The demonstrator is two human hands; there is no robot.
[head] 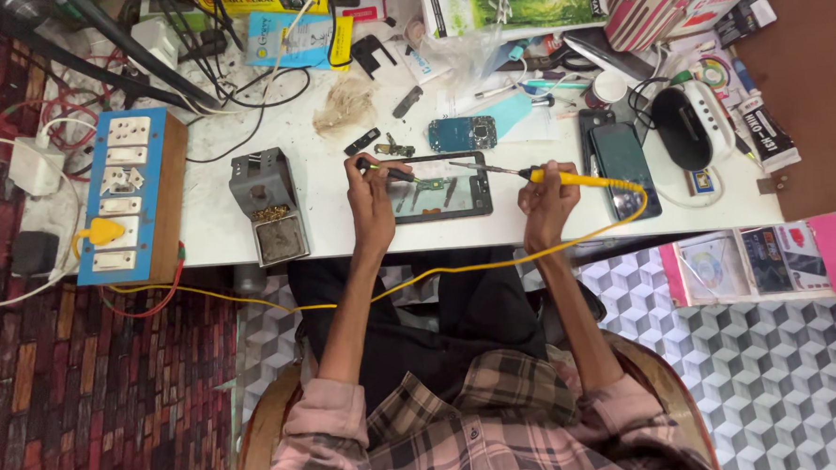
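An opened phone frame [440, 196] lies flat on the white workbench [331, 173] in front of me, with a small green board inside it. My left hand [369, 192] pinches thin tweezers [392, 173] whose tip rests over the frame's top left part. My right hand [546, 196] grips a yellow-handled soldering iron [566, 177]; its metal tip points left and reaches the frame's upper right edge. The iron's yellow cord [457, 266] hangs off the bench edge and runs left.
A grey soldering-iron stand with brass wool [268, 209] sits left of my hands. A blue switch-and-socket board [125, 196] is at the bench's left end. A blue circuit board [462, 132], two dark phones [622, 165], a white device [700, 124], boxes and cables crowd the back.
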